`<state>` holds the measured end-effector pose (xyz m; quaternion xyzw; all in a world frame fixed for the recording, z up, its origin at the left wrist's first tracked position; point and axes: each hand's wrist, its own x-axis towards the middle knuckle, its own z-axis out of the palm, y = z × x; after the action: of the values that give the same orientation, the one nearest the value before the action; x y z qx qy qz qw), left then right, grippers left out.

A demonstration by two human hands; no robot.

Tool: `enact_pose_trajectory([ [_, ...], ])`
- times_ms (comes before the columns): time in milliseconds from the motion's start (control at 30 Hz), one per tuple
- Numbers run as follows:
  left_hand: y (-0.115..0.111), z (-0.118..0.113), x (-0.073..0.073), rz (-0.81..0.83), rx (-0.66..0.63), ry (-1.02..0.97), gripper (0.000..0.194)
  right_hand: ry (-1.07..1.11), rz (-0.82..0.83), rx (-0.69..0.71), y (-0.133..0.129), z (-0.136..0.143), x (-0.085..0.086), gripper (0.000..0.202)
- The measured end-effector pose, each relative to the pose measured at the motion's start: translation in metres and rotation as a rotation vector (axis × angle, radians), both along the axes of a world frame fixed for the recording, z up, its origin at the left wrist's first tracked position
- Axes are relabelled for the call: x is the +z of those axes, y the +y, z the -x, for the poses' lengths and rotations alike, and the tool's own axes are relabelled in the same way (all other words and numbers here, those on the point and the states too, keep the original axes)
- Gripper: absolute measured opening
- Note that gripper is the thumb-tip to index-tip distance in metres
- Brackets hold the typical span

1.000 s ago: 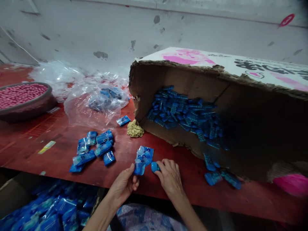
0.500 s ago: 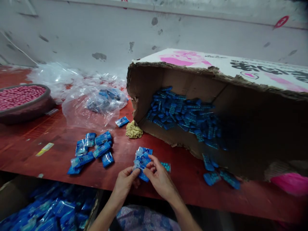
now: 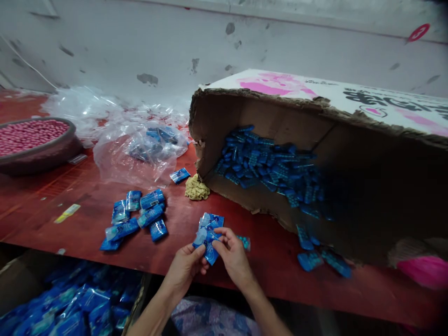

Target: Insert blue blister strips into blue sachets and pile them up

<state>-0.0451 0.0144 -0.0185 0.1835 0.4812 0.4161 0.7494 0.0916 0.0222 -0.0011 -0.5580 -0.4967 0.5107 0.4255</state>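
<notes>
Between my two hands, just above the table's front part, is a small blue printed packet (image 3: 211, 253). My left hand (image 3: 187, 263) pinches its near left side between thumb and fingers. The thumb and fingertips of my right hand (image 3: 234, 256) close on its right side. Directly beyond the fingers lie more blue packets (image 3: 214, 218), partly overlapped by the held one. A clear packet of turquoise balls (image 3: 245, 242) rests beside my right hand, partly hidden by it. To the left, several filled blue packets (image 3: 150, 215) lie in a loose group.
An open cardboard box (image 3: 224, 198) on its side holds many turquoise-ball packets (image 3: 266, 161). Left are a basin of pink balls (image 3: 70, 140), clear plastic bags (image 3: 112, 168) and a crumpled yellow cloth (image 3: 196, 187). A bin of blue packets (image 3: 80, 298) stands below the red table (image 3: 87, 198).
The held packet has turned slightly, and more of its lower front shows between my hands. My fingers have shifted a little on it. The whole view has moved slightly.
</notes>
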Motion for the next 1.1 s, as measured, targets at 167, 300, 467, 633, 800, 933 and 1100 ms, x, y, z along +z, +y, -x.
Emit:
enact_pose_trajectory([
  [167, 0.0, 0.0, 0.0, 0.09, 0.049, -0.054, 0.026, -0.806, -0.289, 0.127, -0.01, -0.031, -0.006, 0.044],
  [300, 0.0, -0.003, 0.001, 0.116, 0.097, -0.07, 0.026, -1.163, -0.325, 0.213, -0.014, -0.038, -0.021, 0.051],
  [467, 0.0, -0.003, 0.005, 0.139, 0.182, -0.04, 0.02, -1.202, -0.303, 0.273, -0.002, -0.04, -0.014, 0.039],
  [633, 0.001, -0.003, 0.007, 0.152, 0.235, -0.049, 0.014, -0.729, -0.232, 0.048, 0.007, -0.054, 0.001, 0.035],
  [800, 0.004, -0.004, 0.008, 0.194, 0.297, -0.048, 0.011, 0.221, 0.038, -0.101, -0.008, -0.058, 0.01, 0.037],
  [933, 0.004, -0.006, 0.009, 0.193, 0.301, -0.061, 0.013, 0.601, 0.088, -0.052, -0.019, -0.042, 0.011, 0.037],
  [1100, 0.001, -0.006, 0.005, 0.146, 0.279, -0.075, 0.017, 0.614, 0.07, -0.016, -0.02, -0.028, -0.003, 0.035],
])
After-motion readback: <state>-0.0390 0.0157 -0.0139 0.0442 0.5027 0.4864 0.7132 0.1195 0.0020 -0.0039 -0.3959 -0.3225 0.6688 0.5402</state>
